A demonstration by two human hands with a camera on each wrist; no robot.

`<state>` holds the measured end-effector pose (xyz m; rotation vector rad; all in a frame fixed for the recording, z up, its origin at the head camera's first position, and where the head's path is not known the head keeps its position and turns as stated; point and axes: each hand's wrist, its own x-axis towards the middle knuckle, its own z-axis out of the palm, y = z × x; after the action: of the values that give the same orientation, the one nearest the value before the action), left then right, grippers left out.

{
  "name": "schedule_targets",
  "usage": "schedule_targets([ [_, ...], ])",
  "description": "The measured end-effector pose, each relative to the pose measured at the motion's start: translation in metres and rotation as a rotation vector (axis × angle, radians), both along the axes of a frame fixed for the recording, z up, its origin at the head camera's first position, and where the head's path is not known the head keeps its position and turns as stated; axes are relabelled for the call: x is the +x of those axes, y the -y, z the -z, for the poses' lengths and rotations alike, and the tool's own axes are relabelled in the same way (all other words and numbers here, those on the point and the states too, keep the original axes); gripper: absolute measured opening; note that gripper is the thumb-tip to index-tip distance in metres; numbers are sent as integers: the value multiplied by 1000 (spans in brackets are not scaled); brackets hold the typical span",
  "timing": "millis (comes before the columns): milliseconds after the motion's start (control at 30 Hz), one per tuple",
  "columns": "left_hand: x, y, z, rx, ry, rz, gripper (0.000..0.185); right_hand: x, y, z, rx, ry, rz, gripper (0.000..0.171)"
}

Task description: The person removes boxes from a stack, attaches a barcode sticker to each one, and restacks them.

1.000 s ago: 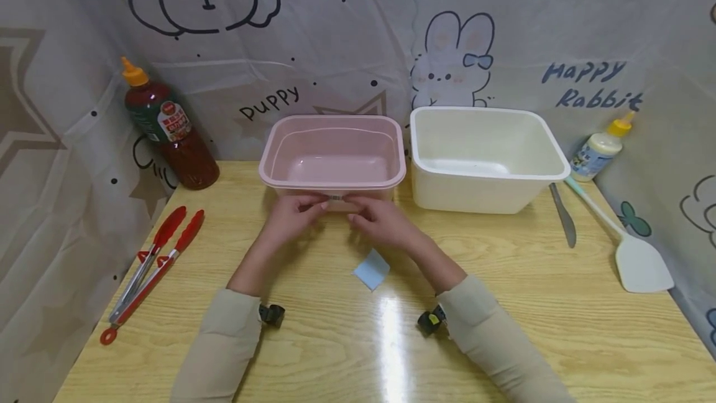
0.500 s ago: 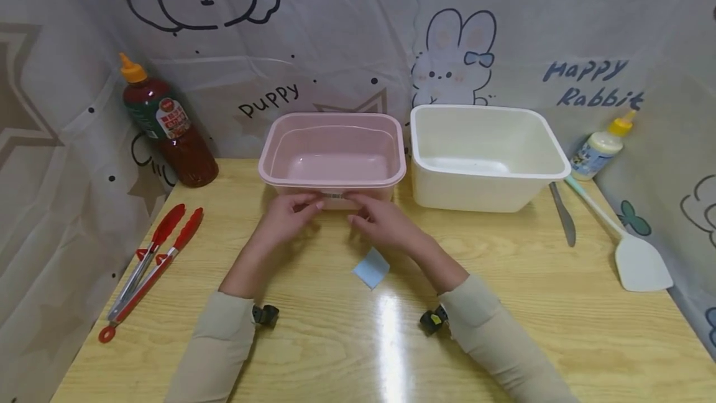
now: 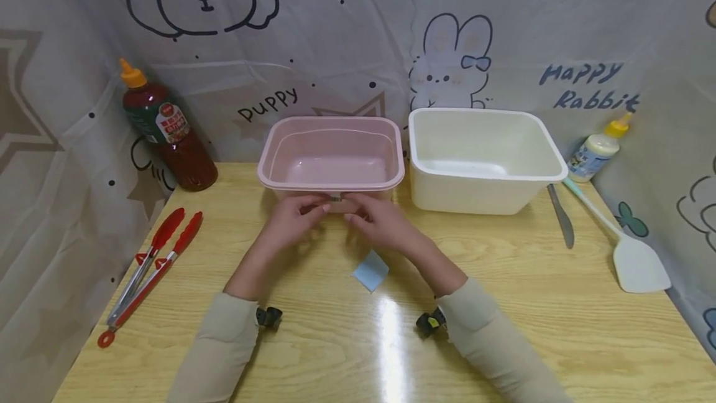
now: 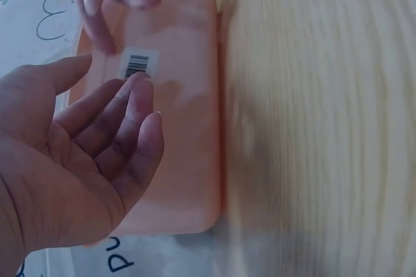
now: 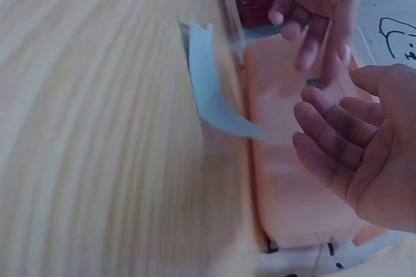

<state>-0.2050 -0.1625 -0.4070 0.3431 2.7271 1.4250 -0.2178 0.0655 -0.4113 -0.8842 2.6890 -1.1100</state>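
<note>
A pink plastic basin point(image 3: 331, 186) stands at the back middle of the table, with a small white barcode sticker point(image 4: 138, 64) on its front wall. My left hand point(image 3: 291, 219) has its fingertips at the sticker's left edge, fingers relaxed and slightly bent. From the other side my right hand point(image 3: 381, 222) reaches in, its index finger extended along the sticker's right end. Both thumbs stay off the wall, and neither palm holds anything. A piece of light blue paper point(image 3: 371, 271) lies on the table close below the right hand; the right wrist view shows it curling up.
A white bin point(image 3: 470, 194) stands right of the basin. Red-tipped tongs point(image 3: 148, 275) and a red sauce bottle point(image 3: 170, 132) are at the left. On the right are a knife point(image 3: 561, 216), a white spatula point(image 3: 640, 263) and a small yellow-capped bottle point(image 3: 595, 151).
The left hand slid slightly left along the sticker, then came back right. The right hand stays almost in place. The basin and paper have not moved.
</note>
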Motion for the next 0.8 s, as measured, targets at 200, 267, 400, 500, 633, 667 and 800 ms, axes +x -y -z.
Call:
schedule_targets([
  [200,11,-2,-4,-9,26,-19,41,5,-18,-3,61,-16,-10,37],
  [267,15,-6,-6,-35,13,-9,41,8,-23,-2,88,-24,-10,36],
  [400,20,-14,-11,-83,-24,14,40,13,-32,-2,142,-29,-21,37],
  [500,24,-18,-13,-106,-31,26,40,18,-37,-2,208,-1,-42,37],
  [633,29,-24,-14,-116,-22,32,38,24,-43,1,305,38,-68,43],
  [667,29,-25,-13,-111,-17,31,38,25,-44,2,320,49,-67,44],
  [800,32,-31,-10,-91,4,20,34,28,-46,7,345,79,-50,44],
])
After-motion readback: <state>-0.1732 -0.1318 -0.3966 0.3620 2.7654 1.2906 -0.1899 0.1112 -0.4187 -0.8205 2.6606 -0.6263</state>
